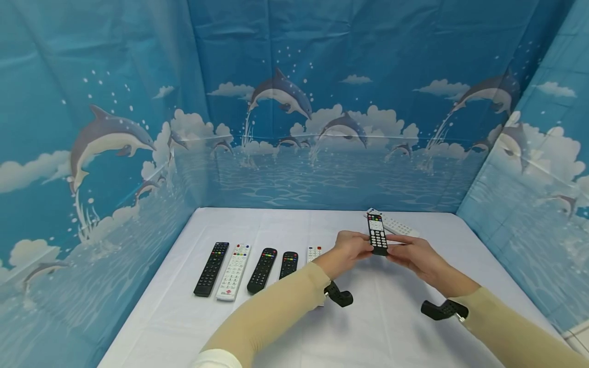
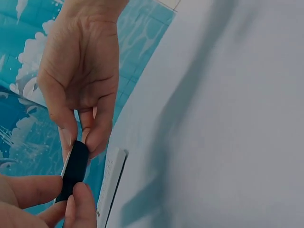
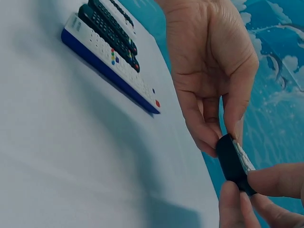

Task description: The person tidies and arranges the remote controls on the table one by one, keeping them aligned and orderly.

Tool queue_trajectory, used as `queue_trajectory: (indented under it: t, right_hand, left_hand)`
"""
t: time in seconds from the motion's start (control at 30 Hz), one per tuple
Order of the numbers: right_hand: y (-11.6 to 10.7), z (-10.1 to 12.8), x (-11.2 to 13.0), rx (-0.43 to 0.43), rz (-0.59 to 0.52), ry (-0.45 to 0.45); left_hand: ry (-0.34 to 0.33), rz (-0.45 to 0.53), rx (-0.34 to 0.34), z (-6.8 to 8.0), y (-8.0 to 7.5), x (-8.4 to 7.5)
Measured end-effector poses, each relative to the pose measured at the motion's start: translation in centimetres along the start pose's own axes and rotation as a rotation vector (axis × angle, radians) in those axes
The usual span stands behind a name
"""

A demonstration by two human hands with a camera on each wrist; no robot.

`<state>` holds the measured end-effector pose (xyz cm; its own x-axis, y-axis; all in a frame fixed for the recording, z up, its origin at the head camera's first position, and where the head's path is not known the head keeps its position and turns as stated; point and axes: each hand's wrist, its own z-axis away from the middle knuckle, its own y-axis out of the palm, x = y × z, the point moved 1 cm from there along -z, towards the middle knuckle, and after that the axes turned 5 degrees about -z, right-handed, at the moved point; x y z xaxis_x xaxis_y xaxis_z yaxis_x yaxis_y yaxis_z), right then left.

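Both hands hold one black remote [image 1: 377, 234] with coloured buttons above the middle of the white table [image 1: 377, 327]. My left hand [image 1: 356, 248] pinches its lower end from the left, and my right hand [image 1: 405, 254] pinches it from the right. In the left wrist view the black remote [image 2: 75, 170] sits between my left hand [image 2: 57, 202] below and my right hand [image 2: 80, 137] above. In the right wrist view my right hand [image 3: 247, 187] grips the black remote [image 3: 232, 161] from below and my left hand [image 3: 216, 135] from above.
A row of remotes lies on the left: a black one [image 1: 211, 268], a white one [image 1: 233, 271], two more black ones [image 1: 262, 263] [image 1: 289, 264], and a white one [image 1: 314, 252] partly behind my left forearm. Another white remote [image 1: 397, 224] lies beyond the hands. Blue dolphin-print walls enclose the table.
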<state>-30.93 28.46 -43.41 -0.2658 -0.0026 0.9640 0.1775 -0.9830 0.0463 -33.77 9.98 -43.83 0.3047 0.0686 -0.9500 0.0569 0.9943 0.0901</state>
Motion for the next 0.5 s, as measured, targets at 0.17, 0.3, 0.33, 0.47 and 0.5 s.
queue_trajectory:
  t: [0.17, 0.3, 0.33, 0.47, 0.5]
  right_hand:
    - [1.7, 0.2, 0.2, -0.005, -0.022, -0.009]
    - [2.8, 0.5, 0.2, 0.006, -0.011, -0.007]
    - [3.1, 0.5, 0.1, 0.007, -0.007, -0.005]
    - [4.3, 0.8, -0.3, 0.001, -0.001, 0.015]
    - [4.7, 0.8, -0.5, -0.003, -0.004, 0.020]
  left_hand:
    - [0.033, -0.036, 0.025, 1.0, -1.8, 0.1]
    - [0.063, -0.062, 0.042, 1.9, -3.2, 0.3]
    - [0.066, -0.065, 0.046, 2.1, -3.5, 0.5]
    - [0.071, -0.085, 0.059, 3.0, -5.0, 1.0]
    - [0.075, -0.091, 0.066, 3.3, -5.4, 1.1]
